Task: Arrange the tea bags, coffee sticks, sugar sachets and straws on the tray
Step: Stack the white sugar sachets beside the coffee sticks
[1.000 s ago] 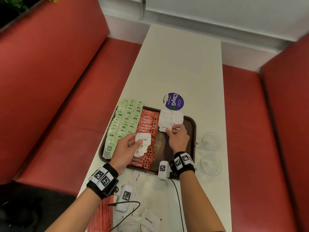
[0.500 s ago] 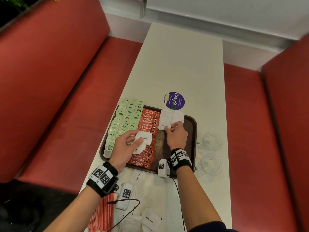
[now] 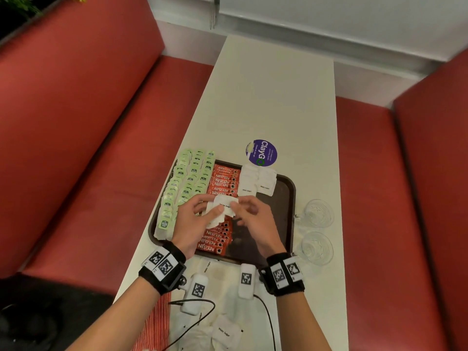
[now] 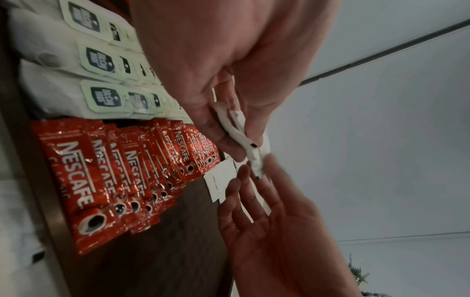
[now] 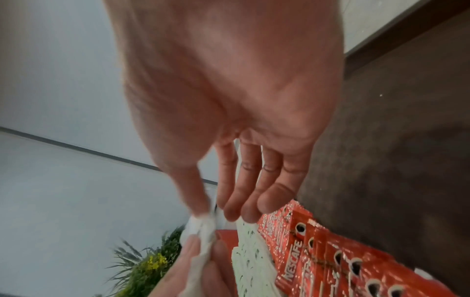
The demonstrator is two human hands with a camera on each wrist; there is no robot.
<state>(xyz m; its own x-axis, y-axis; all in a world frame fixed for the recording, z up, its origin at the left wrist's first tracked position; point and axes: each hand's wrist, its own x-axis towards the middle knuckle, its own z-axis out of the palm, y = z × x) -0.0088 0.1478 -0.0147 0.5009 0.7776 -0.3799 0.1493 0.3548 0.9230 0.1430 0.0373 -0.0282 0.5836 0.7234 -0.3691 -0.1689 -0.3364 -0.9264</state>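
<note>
Left hand (image 3: pixel 188 219) pinches a small stack of white paper sugar sachets (image 3: pixel 221 209) above the dark brown plastic tray (image 3: pixel 288 196). Right hand (image 3: pixel 253 219) pinches the stack's top edge, other fingers straight. On tray: three columns of pale green tea bags (image 3: pixel 187 183), one row of glossy red foil coffee sticks (image 3: pixel 224 183), two laid sachets (image 3: pixel 257 182). Two cut-glass cups (image 3: pixel 317 229) stand on the white bench (image 3: pixel 273 102). Left wrist view alone shows the stack edge-on (image 4: pixel 244 138).

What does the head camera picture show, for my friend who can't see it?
Two hands meet over a dark brown plastic tray: the left hand holds a small stack of white paper sugar sachets, and the right hand touches it. Green-tagged tea bags and red Nescafe coffee sticks lie in rows on the tray.
</note>
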